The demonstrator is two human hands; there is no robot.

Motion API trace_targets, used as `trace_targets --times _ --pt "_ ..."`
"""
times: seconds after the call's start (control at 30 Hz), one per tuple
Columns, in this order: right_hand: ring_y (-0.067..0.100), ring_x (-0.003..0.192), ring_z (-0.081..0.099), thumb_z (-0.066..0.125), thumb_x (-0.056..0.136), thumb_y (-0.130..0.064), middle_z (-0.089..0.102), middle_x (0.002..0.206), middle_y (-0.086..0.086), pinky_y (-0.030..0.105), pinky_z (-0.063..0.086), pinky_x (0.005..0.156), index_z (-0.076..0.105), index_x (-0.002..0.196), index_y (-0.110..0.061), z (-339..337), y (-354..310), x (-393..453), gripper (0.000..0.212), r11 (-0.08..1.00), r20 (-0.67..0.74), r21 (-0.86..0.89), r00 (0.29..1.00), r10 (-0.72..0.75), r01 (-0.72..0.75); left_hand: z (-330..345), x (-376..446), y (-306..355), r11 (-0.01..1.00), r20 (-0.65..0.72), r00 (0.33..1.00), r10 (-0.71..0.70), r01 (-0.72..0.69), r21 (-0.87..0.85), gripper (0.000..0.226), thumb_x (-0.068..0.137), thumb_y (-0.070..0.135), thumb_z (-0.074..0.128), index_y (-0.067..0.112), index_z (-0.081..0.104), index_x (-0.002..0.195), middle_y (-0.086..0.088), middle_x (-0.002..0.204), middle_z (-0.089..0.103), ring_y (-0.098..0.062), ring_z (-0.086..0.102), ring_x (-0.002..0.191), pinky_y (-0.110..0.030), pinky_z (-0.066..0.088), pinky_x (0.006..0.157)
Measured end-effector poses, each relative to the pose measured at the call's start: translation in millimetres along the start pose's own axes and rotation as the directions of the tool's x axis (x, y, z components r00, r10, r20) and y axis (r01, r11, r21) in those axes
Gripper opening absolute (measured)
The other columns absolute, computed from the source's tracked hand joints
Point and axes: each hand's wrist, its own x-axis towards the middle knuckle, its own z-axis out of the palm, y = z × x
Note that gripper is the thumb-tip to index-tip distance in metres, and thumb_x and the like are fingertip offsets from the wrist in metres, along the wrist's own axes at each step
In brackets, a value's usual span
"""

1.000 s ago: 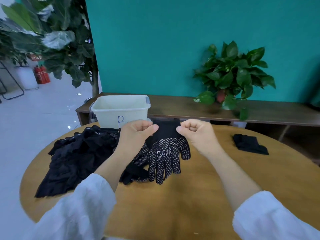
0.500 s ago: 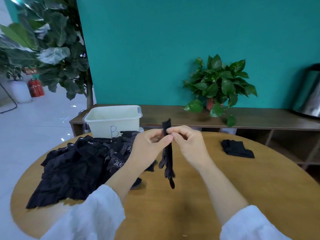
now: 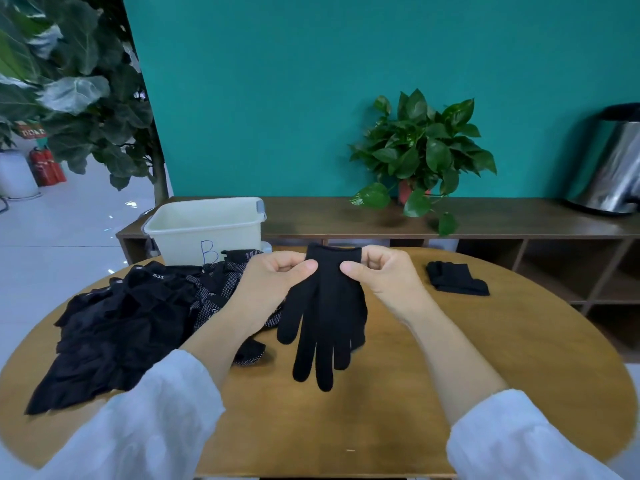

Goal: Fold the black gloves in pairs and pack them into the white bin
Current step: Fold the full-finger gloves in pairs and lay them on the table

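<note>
A black glove (image 3: 325, 317) hangs above the round wooden table (image 3: 485, 375), plain side toward me, fingers pointing down. My left hand (image 3: 273, 282) pinches the left edge of its cuff and my right hand (image 3: 381, 275) pinches the right edge. A second glove seems to lie behind it, its edge showing at the right. A heap of black gloves and dark cloth (image 3: 121, 323) lies on the table's left part, with dotted gloves (image 3: 221, 289) on top. The white bin (image 3: 204, 230), marked with a blue B, stands behind the heap at the table's far edge.
A folded black glove bundle (image 3: 457, 277) lies on the table at the far right. Behind the table runs a low wooden shelf (image 3: 519, 223) with a potted plant (image 3: 419, 157) and a metal canister (image 3: 613, 168). A large leafy plant (image 3: 69, 81) stands at the left.
The glove was held edge-on between both hands half a second ago; now it is spread flat with its plain back toward me, where one second ago the dotted palm faced me.
</note>
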Motion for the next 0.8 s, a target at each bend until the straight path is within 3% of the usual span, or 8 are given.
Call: trace_targets --times 0.07,0.2,0.3,0.4,0.5,0.6,0.8 --pt "0.004 0.054 0.056 0.069 0.086 -0.001 0.059 0.056 -0.009 0.016 0.045 0.054 0.052 0.057 -0.013 -6.1 4.2 1.7 0.036 1.000 -0.013 -0.006 1.000 0.019 -0.019 2.5 4.3 -2.9 0.999 -0.051 0.999 0.002 0.001 0.050 0.009 0.087 0.013 0.071 0.009 0.076 0.093 -0.013 0.090 0.075 -0.030 0.069 0.085 -0.053 0.053 0.090" --pt "0.010 0.063 0.060 0.073 0.084 -0.006 0.064 0.068 0.003 0.023 0.050 0.061 0.057 0.071 0.005 -17.6 9.7 6.9 0.024 0.998 -0.030 -0.012 0.998 0.057 -0.058 11.3 16.0 -6.5 0.994 -0.042 0.999 0.001 0.003 0.108 0.009 0.085 0.011 0.074 0.003 0.074 0.090 -0.010 0.087 0.076 -0.019 0.071 0.079 -0.037 0.057 0.082" --pt "0.011 0.063 0.059 0.075 0.083 -0.009 0.061 0.068 0.006 0.024 0.049 0.061 0.055 0.065 -0.005 -26.7 22.4 15.1 0.027 0.996 -0.051 -0.024 0.996 0.079 -0.081 17.1 31.6 -15.2 0.991 -0.034 0.999 -0.014 0.018 0.131 0.005 0.084 0.011 0.075 0.007 0.075 0.086 -0.009 0.084 0.076 -0.020 0.071 0.078 -0.035 0.057 0.078" --pt "0.020 0.065 0.044 0.076 0.082 -0.014 0.047 0.068 0.011 0.031 0.042 0.062 0.050 0.065 -0.007 -35.9 39.5 29.6 0.033 0.990 -0.070 -0.073 0.991 0.116 -0.121 24.3 55.6 -29.9 0.985 -0.036 0.998 -0.044 0.050 0.164 0.004 0.082 0.014 0.077 0.012 0.075 0.082 -0.005 0.082 0.076 -0.019 0.071 0.077 -0.034 0.057 0.076" --pt "0.018 0.062 0.036 0.075 0.083 -0.011 0.040 0.063 0.006 0.023 0.035 0.056 0.046 0.062 -0.009 -46.3 57.3 49.1 0.035 0.984 -0.101 -0.095 0.985 0.139 -0.149 34.4 83.3 -43.8 0.980 -0.047 0.998 -0.047 0.055 0.192 0.006 0.081 0.015 0.078 0.012 0.074 0.085 -0.004 0.084 0.075 -0.013 0.070 0.076 -0.025 0.053 0.070" --pt "0.005 0.049 0.035 0.072 0.084 -0.006 0.040 0.050 -0.012 0.014 0.033 0.051 0.046 0.059 -0.012 -57.3 70.4 72.3 0.037 0.980 -0.123 -0.108 0.981 0.153 -0.167 41.5 113.0 -56.2 0.981 -0.046 0.998 -0.048 0.056 0.187 0.006 0.081 0.014 0.078 0.013 0.074 0.085 -0.003 0.084 0.075 -0.014 0.071 0.079 -0.025 0.053 0.073" --pt "0.003 0.056 0.054 0.071 0.082 0.005 0.059 0.057 -0.012 0.017 0.046 0.056 0.059 0.064 -0.015 -71.0 86.1 101.7 0.029 0.986 -0.135 -0.086 0.982 0.132 -0.144 48.7 148.9 -75.1 0.983 -0.030 0.999 0.010 -0.004 0.184 0.007 0.081 0.007 0.077 0.013 0.073 0.081 -0.001 0.081 0.075 -0.013 0.071 0.076 -0.021 0.054 0.072"
